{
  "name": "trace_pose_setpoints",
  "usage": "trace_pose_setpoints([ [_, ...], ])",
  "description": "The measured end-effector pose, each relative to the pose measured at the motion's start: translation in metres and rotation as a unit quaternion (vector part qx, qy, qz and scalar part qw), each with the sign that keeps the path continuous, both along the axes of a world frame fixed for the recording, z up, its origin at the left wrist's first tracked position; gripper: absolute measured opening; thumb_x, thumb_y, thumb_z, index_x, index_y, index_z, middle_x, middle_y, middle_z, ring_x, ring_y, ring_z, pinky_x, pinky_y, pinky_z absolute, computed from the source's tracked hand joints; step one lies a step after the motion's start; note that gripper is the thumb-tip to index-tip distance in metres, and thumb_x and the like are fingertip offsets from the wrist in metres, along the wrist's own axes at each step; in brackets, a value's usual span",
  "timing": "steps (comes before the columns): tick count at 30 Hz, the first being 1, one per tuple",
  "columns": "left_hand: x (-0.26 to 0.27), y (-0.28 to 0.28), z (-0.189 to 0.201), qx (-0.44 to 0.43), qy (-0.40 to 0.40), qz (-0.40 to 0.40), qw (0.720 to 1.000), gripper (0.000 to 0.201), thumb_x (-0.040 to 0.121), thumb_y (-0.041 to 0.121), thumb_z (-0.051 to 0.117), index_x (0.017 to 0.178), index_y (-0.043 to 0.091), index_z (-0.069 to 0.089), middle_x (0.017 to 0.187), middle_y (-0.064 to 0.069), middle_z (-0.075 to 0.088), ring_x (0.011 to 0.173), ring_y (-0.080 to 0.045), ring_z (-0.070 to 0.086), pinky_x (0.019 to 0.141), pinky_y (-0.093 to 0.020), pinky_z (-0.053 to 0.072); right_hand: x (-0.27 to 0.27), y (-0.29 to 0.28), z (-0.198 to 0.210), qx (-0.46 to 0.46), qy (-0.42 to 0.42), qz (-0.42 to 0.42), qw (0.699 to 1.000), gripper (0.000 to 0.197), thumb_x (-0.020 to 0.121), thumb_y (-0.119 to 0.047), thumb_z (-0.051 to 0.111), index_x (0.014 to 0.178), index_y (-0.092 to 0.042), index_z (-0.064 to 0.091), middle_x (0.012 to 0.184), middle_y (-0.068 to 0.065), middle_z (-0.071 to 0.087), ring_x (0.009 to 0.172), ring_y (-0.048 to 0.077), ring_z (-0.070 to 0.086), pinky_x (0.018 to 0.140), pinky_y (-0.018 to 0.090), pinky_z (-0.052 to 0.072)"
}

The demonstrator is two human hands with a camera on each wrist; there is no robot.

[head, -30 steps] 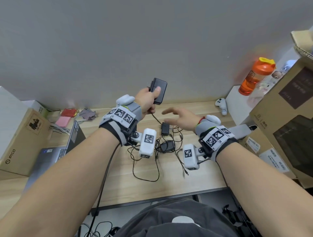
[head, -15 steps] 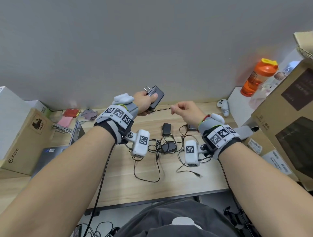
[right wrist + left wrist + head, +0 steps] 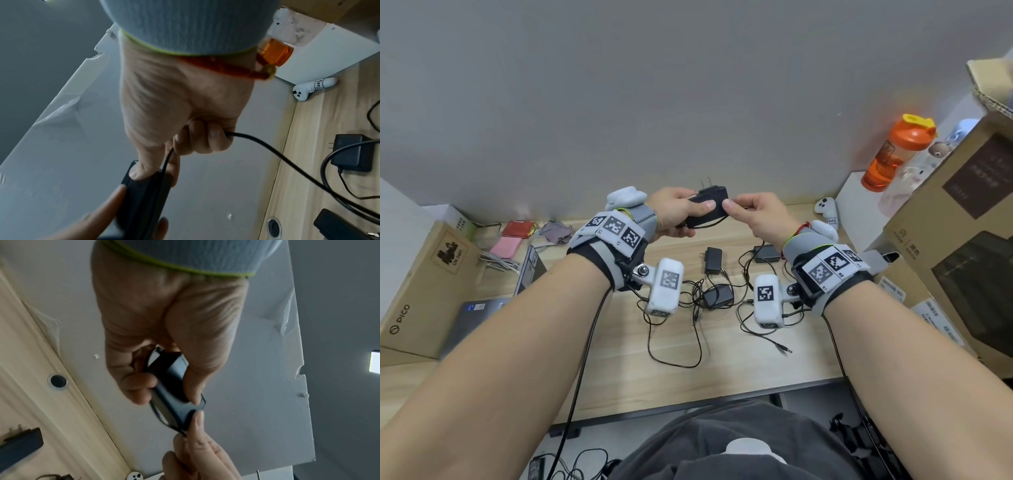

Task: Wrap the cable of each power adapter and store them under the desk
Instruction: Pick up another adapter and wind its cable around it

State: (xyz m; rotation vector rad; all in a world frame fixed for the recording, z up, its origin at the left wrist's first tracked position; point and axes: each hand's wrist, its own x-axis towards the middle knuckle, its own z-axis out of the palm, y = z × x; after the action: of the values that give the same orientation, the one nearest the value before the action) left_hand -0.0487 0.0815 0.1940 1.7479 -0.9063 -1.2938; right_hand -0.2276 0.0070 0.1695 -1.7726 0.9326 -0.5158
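Note:
A black power adapter (image 3: 708, 209) with two prongs pointing up is held above the desk, thumb and fingers of my left hand (image 3: 677, 216) round its body (image 3: 172, 386). My right hand (image 3: 751, 214) pinches the adapter's thin black cable (image 3: 267, 146) against the adapter's right end (image 3: 144, 194); a turn of cable lies along the body. Three more black adapters (image 3: 713, 259) (image 3: 719, 296) (image 3: 767, 253) lie on the wooden desk (image 3: 619, 359) below, in a tangle of loose cables (image 3: 688, 342).
A closed laptop (image 3: 482, 315) and a PICO carton (image 3: 417, 291) sit at the left. Large cardboard boxes (image 3: 962, 257) crowd the right, with an orange bottle (image 3: 893, 154) and a white controller (image 3: 825, 209) behind. A round cable hole (image 3: 274, 226) is in the desk by the wall.
My right hand reached in, took the cable taut to the right, and now brings it against the adapter's end. My left hand has turned the adapter flatter and lower.

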Motion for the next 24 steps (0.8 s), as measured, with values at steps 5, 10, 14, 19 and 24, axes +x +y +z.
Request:
trace_pose_setpoints([
  [5,-0.005,-0.004,-0.002,-0.057,0.094,0.097,0.989,0.035,0.079,0.028,0.082,0.104,0.009,0.065,0.093,-0.011,0.067,0.058,-0.021,0.061,0.052,-0.019,0.052,0.010,0.001,-0.007,-0.013,-0.010,0.002,1.000,0.019,0.098,-0.032,0.058,0.105,-0.020,0.072,0.060,-0.022,0.061,0.055,-0.009,0.050,0.060,0.009,0.038],
  [10,0.000,-0.003,-0.002,-0.060,0.092,0.092,0.990,0.042,0.069,0.025,0.089,0.101,0.009,0.068,0.087,-0.009,0.070,0.061,-0.021,0.063,0.054,-0.020,0.055,0.013,0.004,-0.005,-0.018,-0.012,0.012,1.000,0.017,0.098,-0.030,0.058,0.102,-0.020,0.072,0.050,-0.024,0.053,0.050,-0.007,0.044,0.056,0.010,0.033],
  [14,0.004,-0.003,0.003,-0.076,0.061,0.094,0.991,0.044,0.069,0.020,0.089,0.103,0.004,0.066,0.072,-0.009,0.070,0.057,-0.021,0.057,0.052,-0.023,0.045,0.007,0.004,0.001,-0.019,0.018,0.021,0.999,0.020,0.098,-0.030,0.059,0.099,-0.016,0.073,0.040,-0.021,0.045,0.042,-0.006,0.044,0.051,0.009,0.031],
  [19,0.008,-0.002,0.003,-0.080,0.021,0.116,0.990,0.047,0.067,0.011,0.090,0.105,-0.001,0.064,0.083,-0.015,0.068,0.055,-0.024,0.054,0.047,-0.024,0.048,0.001,-0.006,0.001,-0.027,0.032,0.018,0.999,0.016,0.089,-0.035,0.070,0.083,-0.021,0.075,0.058,-0.015,0.060,0.054,-0.006,0.048,0.055,0.011,0.035],
  [24,0.001,-0.002,0.000,-0.071,-0.034,0.084,0.993,0.037,0.067,0.008,0.089,0.093,0.007,0.063,0.084,-0.010,0.068,0.045,-0.012,0.060,0.044,-0.021,0.051,0.003,-0.013,0.019,-0.040,0.015,0.009,0.999,0.012,0.089,-0.023,0.072,0.083,-0.012,0.071,0.041,-0.017,0.045,0.042,-0.001,0.035,0.048,0.011,0.030],
])
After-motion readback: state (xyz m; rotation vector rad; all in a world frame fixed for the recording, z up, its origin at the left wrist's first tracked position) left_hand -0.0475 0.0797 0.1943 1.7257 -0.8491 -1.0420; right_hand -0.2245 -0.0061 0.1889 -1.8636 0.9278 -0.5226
